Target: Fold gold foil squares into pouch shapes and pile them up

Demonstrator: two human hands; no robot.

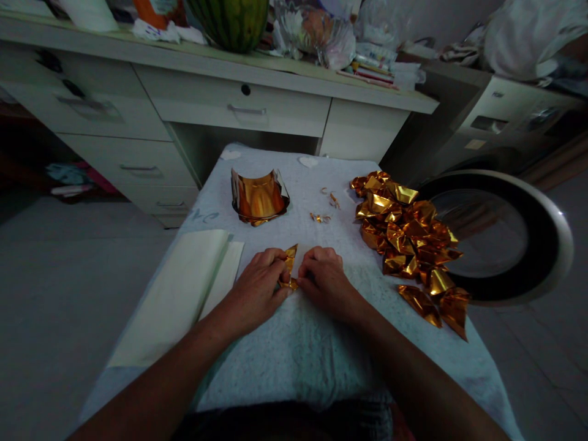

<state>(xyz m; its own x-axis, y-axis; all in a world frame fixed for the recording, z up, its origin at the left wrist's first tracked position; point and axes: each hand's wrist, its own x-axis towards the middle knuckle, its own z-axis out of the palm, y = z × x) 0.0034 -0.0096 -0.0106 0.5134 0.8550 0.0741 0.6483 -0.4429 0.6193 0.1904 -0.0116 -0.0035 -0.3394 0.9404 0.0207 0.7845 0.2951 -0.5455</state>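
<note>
A small piece of folded gold foil paper [292, 257] is between my two hands at the middle of the cloth-covered table. My left hand [261, 275] is closed on its left side, with fingers and thumb pinched together. From the right, my right hand [324, 278] has curled fingers and a thumb pinching at the lower right edge of the same piece; the exact grip is partly hidden. To the right lies a heap of folded gold foil pieces [404, 226]. Beyond my left hand stands a stack of curved gold foil sheets [260, 196].
Pale paper sheets [179, 294] lie left on the table's cloth [275, 367]. Small gold scraps [320, 217] lie past my hands. Behind is a white drawer counter [239, 104] bearing a watermelon [229, 21]. At right, a washing machine's round door [546, 239] hangs open beside the table.
</note>
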